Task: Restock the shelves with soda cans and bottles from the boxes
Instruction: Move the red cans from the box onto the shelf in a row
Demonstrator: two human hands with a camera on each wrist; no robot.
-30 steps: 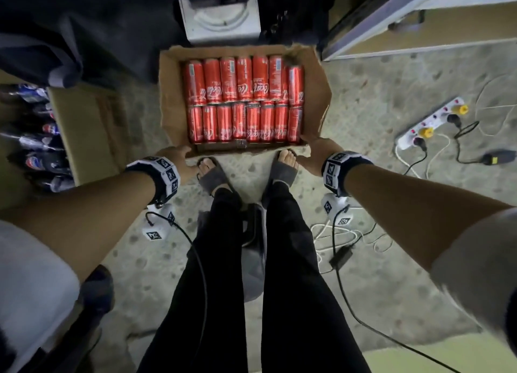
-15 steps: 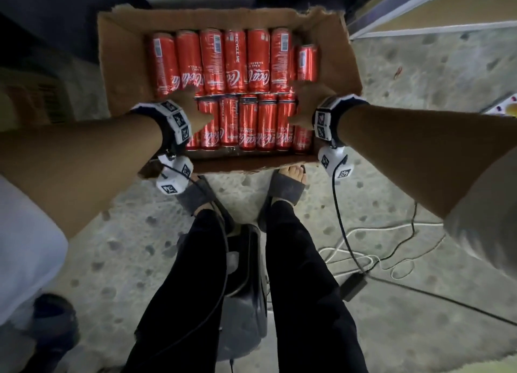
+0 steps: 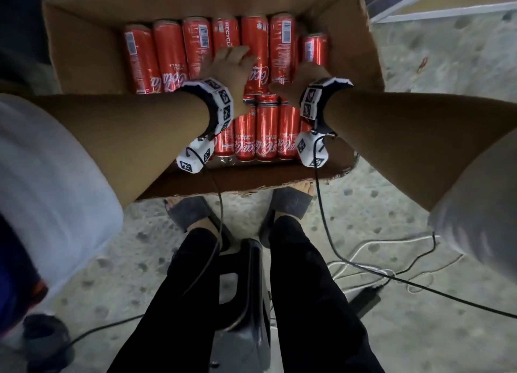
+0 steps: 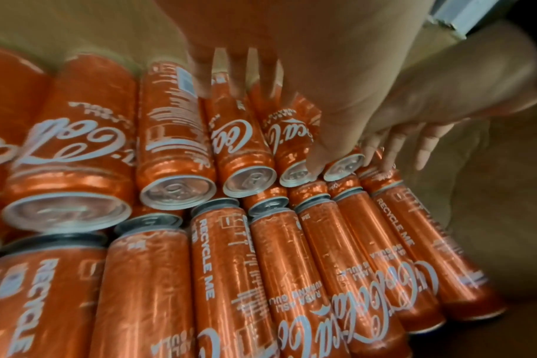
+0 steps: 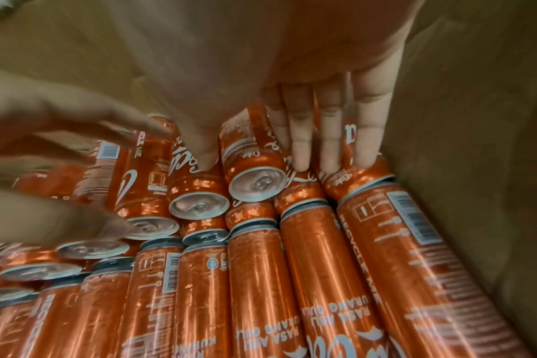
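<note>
A cardboard box [image 3: 81, 51] on the floor holds red cola cans [image 3: 170, 56] lying on their sides in two rows. My left hand [image 3: 229, 65] lies over the middle cans of the far row with straight fingers [image 4: 233, 70], its thumb [image 4: 319, 155] reaching down to a can's end. My right hand [image 3: 303, 77] rests on the far row's right-hand cans. Its fingers [image 5: 322, 135] lie straight along them, and its thumb [image 5: 206, 150] sits left of one can [image 5: 255, 169]. Neither hand lifts a can.
My sandalled feet [image 3: 291, 202] stand at the box's near wall, with a black stool [image 3: 243, 288] between my legs. Cables [image 3: 363, 269] trail over the concrete floor to the right. A white frame edge [image 3: 436, 3] runs at the top right.
Both hands left the box's near edge and moved forward over the cans onto the far row. The view has closed in on the box.
</note>
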